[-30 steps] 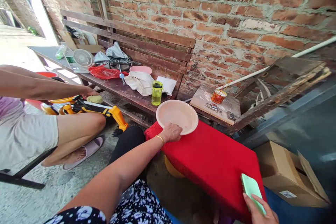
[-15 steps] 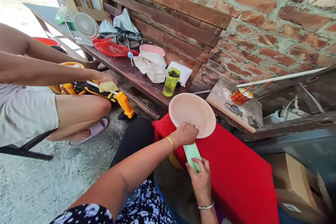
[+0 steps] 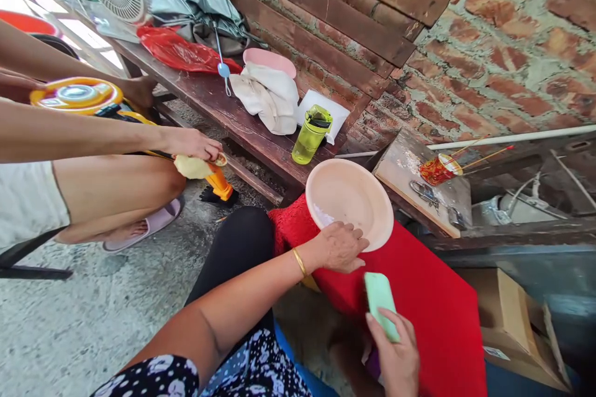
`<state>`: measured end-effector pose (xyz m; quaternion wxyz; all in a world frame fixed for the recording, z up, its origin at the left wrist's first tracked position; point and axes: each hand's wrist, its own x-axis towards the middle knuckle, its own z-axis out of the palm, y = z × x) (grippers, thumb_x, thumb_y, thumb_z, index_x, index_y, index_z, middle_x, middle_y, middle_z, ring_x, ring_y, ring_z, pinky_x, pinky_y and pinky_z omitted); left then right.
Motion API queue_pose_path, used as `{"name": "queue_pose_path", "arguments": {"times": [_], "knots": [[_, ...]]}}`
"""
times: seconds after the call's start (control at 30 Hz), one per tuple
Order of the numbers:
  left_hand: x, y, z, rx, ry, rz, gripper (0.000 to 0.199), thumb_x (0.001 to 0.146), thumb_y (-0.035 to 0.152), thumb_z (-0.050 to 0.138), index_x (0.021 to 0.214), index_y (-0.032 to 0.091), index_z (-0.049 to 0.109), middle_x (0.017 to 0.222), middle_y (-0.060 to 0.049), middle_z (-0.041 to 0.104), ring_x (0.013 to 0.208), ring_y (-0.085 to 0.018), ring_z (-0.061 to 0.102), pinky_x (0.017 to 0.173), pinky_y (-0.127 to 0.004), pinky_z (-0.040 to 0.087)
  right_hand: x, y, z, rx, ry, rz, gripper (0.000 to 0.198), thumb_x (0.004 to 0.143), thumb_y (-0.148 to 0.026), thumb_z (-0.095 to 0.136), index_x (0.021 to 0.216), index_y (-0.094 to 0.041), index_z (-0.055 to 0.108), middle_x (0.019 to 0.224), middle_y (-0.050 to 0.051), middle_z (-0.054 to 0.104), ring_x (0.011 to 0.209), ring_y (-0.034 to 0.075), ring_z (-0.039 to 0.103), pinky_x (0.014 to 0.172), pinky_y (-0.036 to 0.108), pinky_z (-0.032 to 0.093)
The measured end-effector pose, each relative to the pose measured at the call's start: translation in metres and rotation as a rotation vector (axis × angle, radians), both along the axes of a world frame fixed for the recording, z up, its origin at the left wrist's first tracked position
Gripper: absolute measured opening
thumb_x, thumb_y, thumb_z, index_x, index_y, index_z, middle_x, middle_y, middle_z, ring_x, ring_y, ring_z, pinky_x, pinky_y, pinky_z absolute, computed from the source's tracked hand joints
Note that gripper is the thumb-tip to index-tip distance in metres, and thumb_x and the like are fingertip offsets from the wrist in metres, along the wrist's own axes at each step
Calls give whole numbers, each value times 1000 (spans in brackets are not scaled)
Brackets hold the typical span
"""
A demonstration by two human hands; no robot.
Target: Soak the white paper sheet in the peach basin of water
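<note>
Left hand [image 3: 342, 247] is gripping the near rim of the pink plate [image 3: 350, 198] sitting on the red cushion [image 3: 428, 304], right hand [image 3: 395, 356] gripping a green phone [image 3: 380, 299] just below the plate.

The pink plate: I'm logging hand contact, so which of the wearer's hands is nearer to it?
Left. The left hand rests on the pink plate's near rim; the right hand is lower right, apart from it, holding a green phone.
</note>
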<state>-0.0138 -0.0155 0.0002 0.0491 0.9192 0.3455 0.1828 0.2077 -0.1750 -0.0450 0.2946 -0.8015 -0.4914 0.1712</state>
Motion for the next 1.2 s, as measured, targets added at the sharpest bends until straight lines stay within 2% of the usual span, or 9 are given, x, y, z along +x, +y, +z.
{"name": "queue_pose_path", "arguments": {"times": [0.1,0.17,0.37,0.47,0.53,0.7,0.8,1.03,1.2], "knots": [[-6,0,0,34,-63,20,36,97,51,51,107,20,65,94,-7,66,87,-23,61,70,-37,41,-44,20,-6,46,-4,292,51,73,-72,62,90,-25,73,99,9,63,95,28,63,86,42,52],[-7,0,-4,84,-81,73,33,100,44,46,98,19,67,90,-8,65,87,-23,60,73,-38,39,-45,26,-9,55,-34,334,51,74,-72,61,91,-25,74,100,9,63,96,27,62,87,41,50],[-8,-1,-13,182,-141,155,35,101,37,43,82,18,66,76,-7,61,80,-22,55,74,-40,32,31,17,5,-79,-116,-147,67,61,-81,63,93,-24,74,98,9,63,90,31,60,82,46,48],[-9,-1,-14,213,-164,177,35,101,35,43,78,18,64,72,-6,60,75,-21,54,73,-40,30,38,23,13,-176,-37,-292,66,58,-78,67,96,-23,73,95,8,65,84,30,60,77,44,47],[-10,-1,-15,244,-182,184,35,101,34,43,76,18,63,70,-5,59,73,-21,53,73,-40,29,21,38,11,-154,35,-275,68,56,-77,68,95,-22,72,92,7,66,81,27,60,74,41,47],[-10,-2,-15,319,-229,222,34,100,31,45,72,19,60,67,-4,58,72,-22,54,74,-41,29,-32,78,-5,37,-16,-16,64,62,-82,62,81,-21,67,84,4,57,76,22,56,71,36,45],[-11,-2,-14,307,-220,234,34,100,30,46,71,19,60,67,-4,58,70,-22,54,72,-41,28,-27,84,-8,16,-123,66,67,62,-87,56,79,-23,65,83,3,54,74,22,54,68,36,43],[-13,0,-11,137,-132,186,37,102,32,40,75,19,61,68,-5,59,66,-20,53,65,-38,26,41,74,7,-161,-207,-252,66,60,-85,58,83,-24,67,80,4,55,75,26,54,67,39,42],[-13,0,-11,90,-106,180,33,101,32,43,77,19,62,70,-6,61,68,-19,55,65,-37,28,2,88,2,-83,-56,-153,62,63,-82,61,84,-23,65,82,4,59,74,23,56,68,36,43]]}}
